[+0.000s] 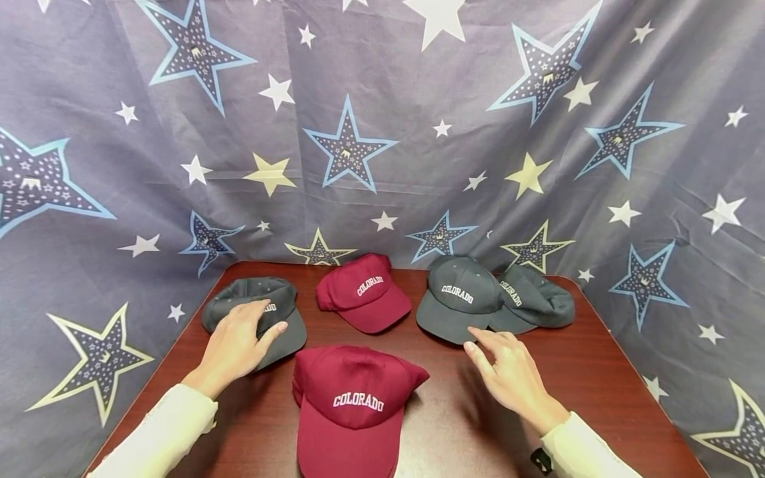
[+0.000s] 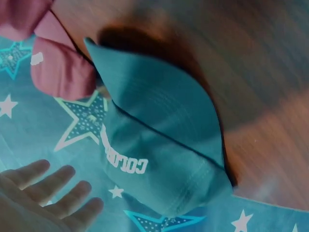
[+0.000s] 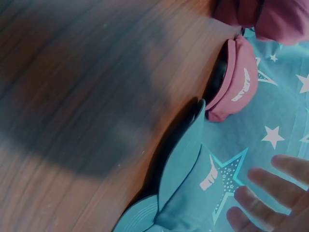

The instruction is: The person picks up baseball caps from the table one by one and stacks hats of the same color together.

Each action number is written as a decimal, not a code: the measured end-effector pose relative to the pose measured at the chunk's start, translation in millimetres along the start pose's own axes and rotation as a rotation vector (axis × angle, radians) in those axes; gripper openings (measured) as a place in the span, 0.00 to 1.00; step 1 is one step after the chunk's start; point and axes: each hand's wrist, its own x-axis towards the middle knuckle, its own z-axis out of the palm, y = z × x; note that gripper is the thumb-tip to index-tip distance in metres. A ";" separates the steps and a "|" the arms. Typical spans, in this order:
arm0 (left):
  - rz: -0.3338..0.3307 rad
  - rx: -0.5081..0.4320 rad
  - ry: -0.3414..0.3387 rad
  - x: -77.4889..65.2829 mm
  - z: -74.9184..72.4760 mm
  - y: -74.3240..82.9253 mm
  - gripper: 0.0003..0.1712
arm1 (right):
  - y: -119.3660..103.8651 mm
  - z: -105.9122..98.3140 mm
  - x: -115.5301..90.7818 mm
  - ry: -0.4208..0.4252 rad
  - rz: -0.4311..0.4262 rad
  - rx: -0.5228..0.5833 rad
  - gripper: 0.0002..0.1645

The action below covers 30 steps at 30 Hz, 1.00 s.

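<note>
My left hand (image 1: pixel 236 342) is over the left dark grey cap (image 1: pixel 289 335), its relaxed fingers partly hiding the COLORADO lettering. In the left wrist view that cap (image 2: pixel 159 96) shows brim and crown, with the left fingers (image 2: pixel 53 183) apart from it. Over on the right, my right hand (image 1: pixel 510 372) hovers with loosely extended fingers, fingertips right at the brim of another dark grey cap (image 1: pixel 460 285). A further grey cap (image 1: pixel 546 302) sits partly behind that one. Between the hands, a maroon cap (image 1: pixel 352 438) lies brim toward me; a second maroon cap (image 1: pixel 364 299) stands farther back.
All the caps are on a reddish-brown wooden table (image 1: pixel 442 411). A grey cloth (image 1: pixel 382 60) printed with stars hangs along the table's back and both sides. Something small and black (image 1: pixel 541 461) shows at the right sleeve.
</note>
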 end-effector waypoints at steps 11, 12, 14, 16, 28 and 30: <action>-0.034 0.187 0.059 18.6 1.8 -24.5 0.42 | 9.8 -4.0 -6.8 0.010 0.011 -0.009 0.22; -0.043 0.193 0.053 19.2 2.5 -26.0 0.42 | 10.4 -4.4 -7.2 0.013 0.011 -0.010 0.22; -0.071 0.201 0.029 19.5 4.0 -29.4 0.43 | 11.1 -5.2 -7.9 0.019 0.012 -0.011 0.21; -0.104 0.203 -0.003 19.2 5.6 -32.8 0.45 | 11.7 -5.8 -8.0 0.018 0.013 -0.012 0.21; -0.227 0.187 -0.159 31.8 10.8 -48.3 0.41 | 12.6 -6.0 -9.1 0.007 0.008 -0.012 0.21; -0.250 0.182 -0.194 32.9 10.8 -50.5 0.41 | 13.2 -5.4 -9.3 0.009 0.004 -0.011 0.21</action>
